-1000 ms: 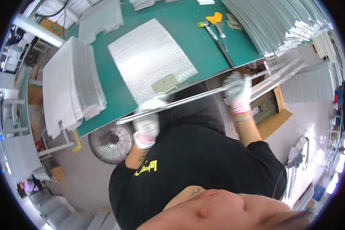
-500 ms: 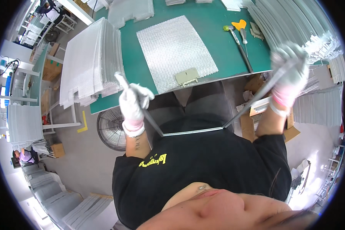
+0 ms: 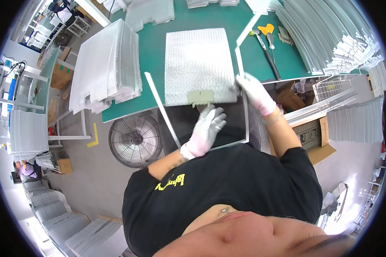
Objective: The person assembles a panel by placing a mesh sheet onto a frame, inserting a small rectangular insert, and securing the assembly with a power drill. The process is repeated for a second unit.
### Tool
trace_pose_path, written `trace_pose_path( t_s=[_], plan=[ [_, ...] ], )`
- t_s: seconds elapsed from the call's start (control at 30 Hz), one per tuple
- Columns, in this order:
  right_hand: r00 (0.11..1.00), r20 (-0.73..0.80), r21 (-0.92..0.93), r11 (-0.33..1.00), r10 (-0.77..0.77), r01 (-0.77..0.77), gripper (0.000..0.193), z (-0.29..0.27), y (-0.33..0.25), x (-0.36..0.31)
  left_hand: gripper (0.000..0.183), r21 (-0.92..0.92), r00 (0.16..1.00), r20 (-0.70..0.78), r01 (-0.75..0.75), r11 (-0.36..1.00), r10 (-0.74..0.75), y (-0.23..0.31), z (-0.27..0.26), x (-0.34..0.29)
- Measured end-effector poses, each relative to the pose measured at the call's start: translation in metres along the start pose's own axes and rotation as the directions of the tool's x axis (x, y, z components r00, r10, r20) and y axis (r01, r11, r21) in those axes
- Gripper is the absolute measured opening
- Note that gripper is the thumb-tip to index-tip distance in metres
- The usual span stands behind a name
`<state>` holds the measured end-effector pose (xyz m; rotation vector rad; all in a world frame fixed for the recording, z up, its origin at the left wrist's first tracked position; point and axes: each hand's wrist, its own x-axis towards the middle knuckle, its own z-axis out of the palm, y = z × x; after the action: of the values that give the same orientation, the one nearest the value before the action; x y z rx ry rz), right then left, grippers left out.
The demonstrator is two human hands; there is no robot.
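Observation:
A thin silvery metal strip frame (image 3: 240, 60), bent at its corners, runs along the right side of a silvery mesh sheet (image 3: 197, 55), back toward my body and up again on the left. My right hand (image 3: 255, 94), in a white glove, is closed round the frame's right side at the sheet's near right corner. A beige comb-edged plate (image 3: 200, 97) lies on the sheet's near edge. Just below that plate is my gloved left hand (image 3: 206, 130), its fingers stretched and apart, nothing visible in it. The frame's left side (image 3: 161, 107) leans free beside it.
On the green table (image 3: 152, 51) stand a stack of mesh sheets (image 3: 101, 64) at left and a pile of metal strips (image 3: 321, 34) at right. A hammer (image 3: 268, 58) and an orange-handled tool (image 3: 268, 32) lie near that pile. A floor fan (image 3: 135, 139) stands below the table.
My left hand has let go of the frame's left side and moved right toward the plate. My right hand has brought the right side leftward against the sheet, which now lies straighter.

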<state>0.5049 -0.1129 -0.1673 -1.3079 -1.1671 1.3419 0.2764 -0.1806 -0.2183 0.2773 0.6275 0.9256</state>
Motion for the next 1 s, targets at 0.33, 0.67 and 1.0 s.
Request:
trace_pose_path(
  t_s=[0.33,0.67,1.0],
  plan=[
    [0.954,-0.269,0.094,0.982,-0.134,0.165,0.063,0.027,0.033,-0.079,0.029,-0.235,0.992,0.036,-0.107,0.966,0.119,-0.001,0.069,0.085],
    [0.995,-0.06,0.406,0.909,-0.075,0.093,0.059,0.02,0.029,-0.045,0.022,-0.182,0.958,0.019,-0.278,0.943,0.286,0.024,0.081,0.171],
    [0.997,-0.079,0.323,0.946,0.01,0.016,0.061,0.026,0.024,-0.071,0.029,-0.114,0.923,0.045,-0.376,0.92,0.382,0.01,0.08,0.168]
  ],
)
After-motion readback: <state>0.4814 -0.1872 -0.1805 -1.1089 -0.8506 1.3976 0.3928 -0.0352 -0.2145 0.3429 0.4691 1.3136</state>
